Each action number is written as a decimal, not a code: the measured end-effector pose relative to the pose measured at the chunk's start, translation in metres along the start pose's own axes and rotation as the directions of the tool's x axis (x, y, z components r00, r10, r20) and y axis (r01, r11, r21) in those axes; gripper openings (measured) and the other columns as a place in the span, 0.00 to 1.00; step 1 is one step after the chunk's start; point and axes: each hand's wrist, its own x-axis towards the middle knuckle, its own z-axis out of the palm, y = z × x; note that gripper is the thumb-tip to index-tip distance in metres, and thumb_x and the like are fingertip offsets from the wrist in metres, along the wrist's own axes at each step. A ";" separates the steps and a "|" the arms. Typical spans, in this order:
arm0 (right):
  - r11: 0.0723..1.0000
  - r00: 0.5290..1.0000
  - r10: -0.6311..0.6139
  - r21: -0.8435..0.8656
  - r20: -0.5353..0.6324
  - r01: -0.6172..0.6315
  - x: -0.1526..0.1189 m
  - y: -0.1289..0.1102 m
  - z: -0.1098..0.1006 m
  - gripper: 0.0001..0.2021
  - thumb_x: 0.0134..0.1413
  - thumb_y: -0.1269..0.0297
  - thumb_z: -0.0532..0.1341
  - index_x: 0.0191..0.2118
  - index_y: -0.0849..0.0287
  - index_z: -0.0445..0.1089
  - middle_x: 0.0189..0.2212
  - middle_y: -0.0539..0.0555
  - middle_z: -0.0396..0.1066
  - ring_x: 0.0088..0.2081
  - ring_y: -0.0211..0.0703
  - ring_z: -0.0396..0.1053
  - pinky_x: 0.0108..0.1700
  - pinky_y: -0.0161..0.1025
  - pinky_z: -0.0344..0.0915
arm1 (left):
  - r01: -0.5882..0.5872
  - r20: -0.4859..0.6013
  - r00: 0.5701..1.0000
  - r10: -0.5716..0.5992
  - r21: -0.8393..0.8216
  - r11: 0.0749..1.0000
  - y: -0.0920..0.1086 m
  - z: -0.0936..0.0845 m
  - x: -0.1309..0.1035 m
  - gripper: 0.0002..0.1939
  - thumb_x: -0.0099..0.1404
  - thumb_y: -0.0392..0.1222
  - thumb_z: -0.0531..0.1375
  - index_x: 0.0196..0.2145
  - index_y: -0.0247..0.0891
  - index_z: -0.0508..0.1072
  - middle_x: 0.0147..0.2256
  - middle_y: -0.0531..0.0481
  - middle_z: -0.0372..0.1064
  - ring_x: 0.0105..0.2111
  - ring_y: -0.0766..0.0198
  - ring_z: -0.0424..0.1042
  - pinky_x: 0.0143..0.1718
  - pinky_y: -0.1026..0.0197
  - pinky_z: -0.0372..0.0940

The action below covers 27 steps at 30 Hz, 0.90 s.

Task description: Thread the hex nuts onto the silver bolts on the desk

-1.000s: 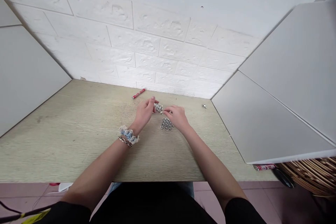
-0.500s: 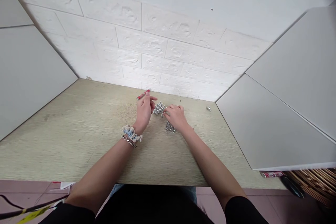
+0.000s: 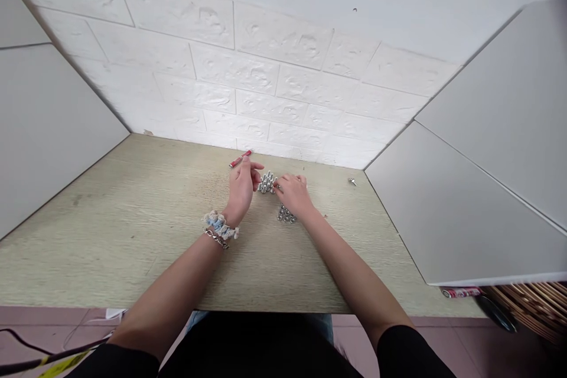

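Several silvery bolts (image 3: 266, 182) stand upright in a tight cluster on the wooden table. My left hand (image 3: 241, 188) rests along their left side, index finger stretched out and the others loosely curled, with nothing visible in it. At the cluster's right edge, my right hand (image 3: 294, 194) has its thumb and fingertips pinched on a bolt, mostly covered by the fingers. A group of metal nuts (image 3: 287, 214) lies just below the right hand, partly hidden by the wrist.
A red pen-like stick (image 3: 240, 159) lies near the white brick wall, beyond my left hand. Off to the right is a small metal fastener (image 3: 352, 181). Grey panels (image 3: 482, 189) stand at both sides. A red-labelled tube (image 3: 461, 292) sits at the front right corner.
My right hand has shifted slightly up at the bolts' right edge. The left hand keeps its pose, and the whole view has moved a little.
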 end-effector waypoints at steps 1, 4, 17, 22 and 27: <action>1.000 1.000 0.004 0.004 -0.014 -0.004 -0.001 0.000 0.000 0.08 0.56 0.64 0.52 0.37 0.55 0.68 0.37 0.53 0.68 0.41 0.42 0.63 0.46 0.42 0.46 | 0.002 0.002 1.000 -0.002 -0.005 1.000 0.000 0.000 0.000 0.24 0.62 0.55 0.46 0.23 0.35 0.70 0.13 0.54 0.57 0.12 0.73 0.54 0.13 0.67 0.48; 0.999 0.998 0.012 0.037 -0.063 -0.010 -0.003 0.003 -0.006 0.13 0.56 0.61 0.51 0.46 0.55 0.64 0.42 0.55 0.67 0.44 0.44 0.62 0.48 0.43 0.47 | 0.008 0.009 1.000 -0.008 -0.014 1.000 -0.002 -0.001 0.001 0.26 0.63 0.56 0.44 0.23 0.35 0.70 0.14 0.53 0.58 0.12 0.73 0.55 0.13 0.67 0.49; 0.650 0.639 0.729 -0.044 -0.245 -0.759 -0.052 0.166 -0.035 0.24 0.52 0.65 0.48 0.56 0.61 0.53 0.57 0.64 0.49 0.56 0.58 0.48 0.50 0.57 0.48 | 0.020 0.069 0.997 -0.020 0.000 1.000 -0.004 0.003 -0.004 0.27 0.62 0.58 0.44 0.23 0.35 0.71 0.15 0.53 0.59 0.13 0.73 0.56 0.14 0.67 0.49; 0.612 0.613 0.773 -0.061 -0.164 -0.788 -0.067 0.189 -0.026 0.18 0.53 0.68 0.47 0.48 0.60 0.65 0.46 0.63 0.64 0.47 0.51 0.61 0.48 0.51 0.53 | 0.024 0.116 0.993 -0.030 0.053 0.998 -0.011 0.005 -0.007 0.27 0.62 0.58 0.45 0.24 0.34 0.71 0.15 0.53 0.59 0.14 0.73 0.56 0.14 0.68 0.51; 0.624 0.622 0.759 -0.056 -0.191 -0.779 -0.063 0.190 -0.021 0.15 0.52 0.66 0.49 0.42 0.59 0.68 0.42 0.61 0.66 0.45 0.50 0.63 0.46 0.48 0.54 | -0.014 0.145 0.989 -0.004 0.125 0.992 -0.014 0.006 -0.009 0.27 0.61 0.59 0.45 0.25 0.34 0.71 0.15 0.53 0.59 0.15 0.73 0.56 0.15 0.68 0.51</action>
